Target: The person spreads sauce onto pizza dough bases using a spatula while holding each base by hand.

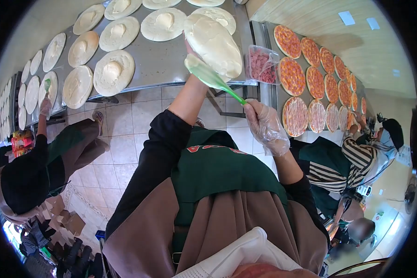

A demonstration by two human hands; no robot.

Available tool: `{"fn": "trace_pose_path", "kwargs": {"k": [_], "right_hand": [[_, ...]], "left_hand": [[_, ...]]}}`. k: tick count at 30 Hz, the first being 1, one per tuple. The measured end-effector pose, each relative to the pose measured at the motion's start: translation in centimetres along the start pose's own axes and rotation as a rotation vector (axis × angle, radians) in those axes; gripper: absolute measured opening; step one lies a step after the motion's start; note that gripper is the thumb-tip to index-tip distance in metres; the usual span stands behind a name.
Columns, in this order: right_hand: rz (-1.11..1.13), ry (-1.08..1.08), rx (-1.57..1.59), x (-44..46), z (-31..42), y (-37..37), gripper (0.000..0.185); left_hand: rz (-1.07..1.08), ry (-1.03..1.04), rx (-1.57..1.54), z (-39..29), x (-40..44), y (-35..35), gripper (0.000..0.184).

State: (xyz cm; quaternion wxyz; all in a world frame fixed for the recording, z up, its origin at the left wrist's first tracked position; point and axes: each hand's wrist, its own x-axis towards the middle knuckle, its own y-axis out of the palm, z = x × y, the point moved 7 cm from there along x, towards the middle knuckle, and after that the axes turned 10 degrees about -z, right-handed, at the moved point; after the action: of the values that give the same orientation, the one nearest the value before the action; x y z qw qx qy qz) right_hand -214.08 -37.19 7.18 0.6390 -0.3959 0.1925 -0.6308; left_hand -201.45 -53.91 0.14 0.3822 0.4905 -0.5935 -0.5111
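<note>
My right hand (266,125), in a clear plastic glove, is closed around the green handle of a spatula (208,75). Its pale, cream-smeared blade lies against the lower left edge of a round pizza base (213,44). White cream covers most of that base, which is tilted above the table. My left hand (188,47) holds the base from beneath; most of its fingers are hidden behind the dough. Just beyond, other pizza bases (164,24) lie on the metal table (160,65), many with a dollop of cream in the middle.
A clear tub of shredded pink meat (262,65) stands right of the base. Topped pizzas (292,76) fill the right-hand table. A co-worker (28,171) reaches over bases at left; another person (356,157) in striped sleeves is at right. Cardboard boxes (67,217) lie on the floor.
</note>
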Motion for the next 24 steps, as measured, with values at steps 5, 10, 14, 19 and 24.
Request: {"fn": "trace_pose_path", "kwargs": {"k": [5, 10, 14, 19, 24], "right_hand": [[-0.098, 0.194, 0.025, 0.1, -0.8, -0.9, 0.012], [-0.064, 0.017, -0.077, -0.9, 0.3, -1.1, 0.012], [-0.136, -0.029, -0.089, -0.4, 1.3, -3.1, 0.013], [-0.111, -0.09, -0.37, 1.3, 3.7, -5.4, 0.017], [-0.062, -0.197, -0.553, 1.3, 4.1, -7.3, 0.019]], "left_hand": [[-0.065, 0.185, 0.055, -0.3, 0.8, -0.1, 0.072], [-0.081, 0.132, -0.026, -0.9, 1.9, -1.3, 0.074], [-0.063, 0.2, 0.028, -1.5, 1.5, -0.8, 0.072], [-0.113, 0.361, 0.161, -2.7, 0.3, 1.5, 0.07], [-0.128, 0.449, 0.17, -4.4, 0.6, 1.2, 0.067]]}}
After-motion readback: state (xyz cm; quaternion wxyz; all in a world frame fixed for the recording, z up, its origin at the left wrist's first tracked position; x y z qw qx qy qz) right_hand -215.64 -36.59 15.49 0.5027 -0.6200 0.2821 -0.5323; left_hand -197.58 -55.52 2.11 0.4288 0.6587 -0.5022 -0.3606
